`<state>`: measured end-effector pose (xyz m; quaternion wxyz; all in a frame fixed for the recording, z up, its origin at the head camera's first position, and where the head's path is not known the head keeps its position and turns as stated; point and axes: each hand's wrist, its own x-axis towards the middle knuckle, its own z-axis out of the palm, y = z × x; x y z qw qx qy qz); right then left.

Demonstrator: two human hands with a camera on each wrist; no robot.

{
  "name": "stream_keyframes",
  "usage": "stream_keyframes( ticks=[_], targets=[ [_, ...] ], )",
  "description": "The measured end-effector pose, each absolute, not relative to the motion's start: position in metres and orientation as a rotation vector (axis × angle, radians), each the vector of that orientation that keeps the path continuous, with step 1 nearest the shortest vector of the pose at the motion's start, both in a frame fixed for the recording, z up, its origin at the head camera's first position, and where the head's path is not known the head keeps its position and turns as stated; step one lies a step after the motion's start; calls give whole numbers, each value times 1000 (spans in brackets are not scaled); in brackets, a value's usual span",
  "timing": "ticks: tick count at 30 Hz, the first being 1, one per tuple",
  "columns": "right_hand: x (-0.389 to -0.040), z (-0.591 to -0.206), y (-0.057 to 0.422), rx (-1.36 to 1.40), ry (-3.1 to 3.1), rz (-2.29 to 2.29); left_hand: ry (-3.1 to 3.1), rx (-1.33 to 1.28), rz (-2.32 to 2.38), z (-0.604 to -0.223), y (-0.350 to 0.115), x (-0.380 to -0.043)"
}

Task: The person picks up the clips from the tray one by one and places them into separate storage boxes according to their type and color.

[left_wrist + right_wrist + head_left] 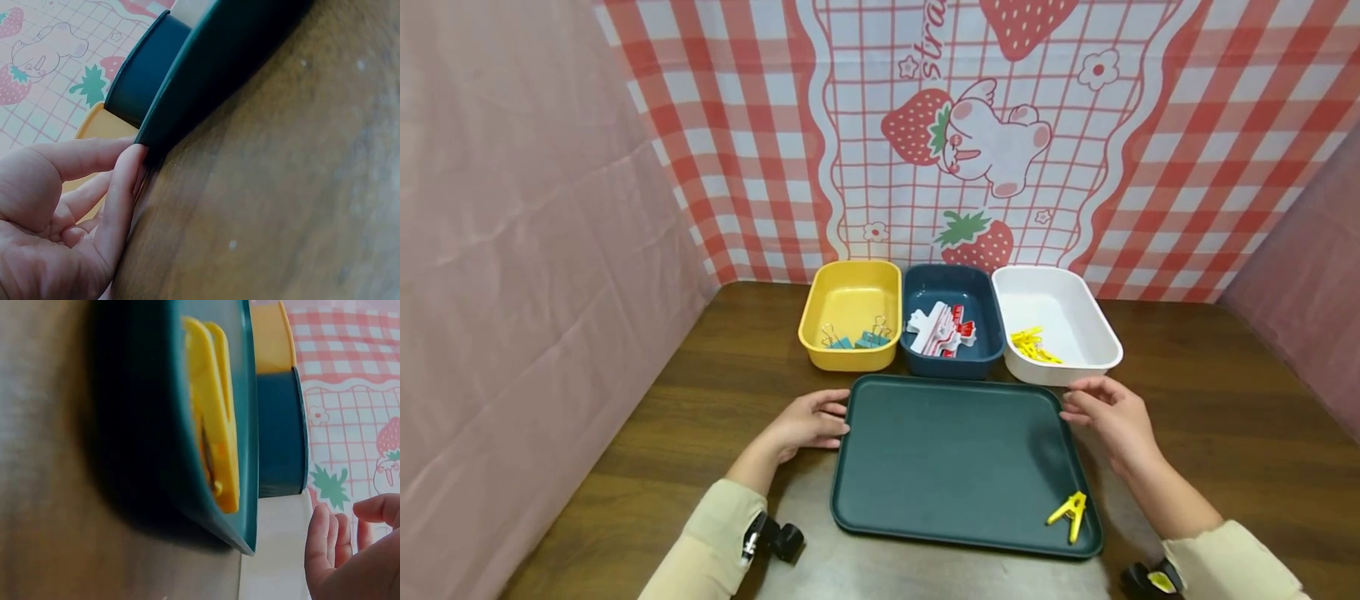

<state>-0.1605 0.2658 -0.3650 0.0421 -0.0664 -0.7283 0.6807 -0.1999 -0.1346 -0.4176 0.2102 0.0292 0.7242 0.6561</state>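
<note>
A dark green tray (955,458) lies on the table, with one yellow clothespin (1072,515) in its near right corner. In the right wrist view, that clothespin (215,419) shows close up, inside the raised rim. At the tray's left edge, my left hand (808,425) touches the rim with extended fingertips; in the left wrist view, the fingertips (132,153) meet at that edge. Beside the far right corner is my right hand (1112,421), its fingers loosely bent and holding nothing. From the right wrist view, this hand (359,562) looks apart from the tray.
Behind the tray stand a yellow bin (850,360) with teal binder clips (872,340), a dark blue bin (953,367) with white and red clips (936,331), and a white bin (1075,371) with yellow clothespins (1033,345). A checked strawberry cloth (760,133) hangs behind.
</note>
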Motion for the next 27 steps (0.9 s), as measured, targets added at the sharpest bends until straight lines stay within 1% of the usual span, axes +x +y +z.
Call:
stream_keyframes(
  ticks=[14, 18, 23, 27],
  targets=[
    [-138, -372, 266, -65, -2395, 1966, 2028, 63, 1819, -415, -135, -199],
    [-133, -376, 267, 11, -2452, 1935, 2029, 71, 1816, -415, -135, -199],
    [-126, -381, 269, 232, -2635, 1733, 2022, 74, 1818, -416, -135, -200],
    [-124, -385, 275, 549, -2677, 1584, 2018, 81, 1821, -416, -135, -200]
  ],
)
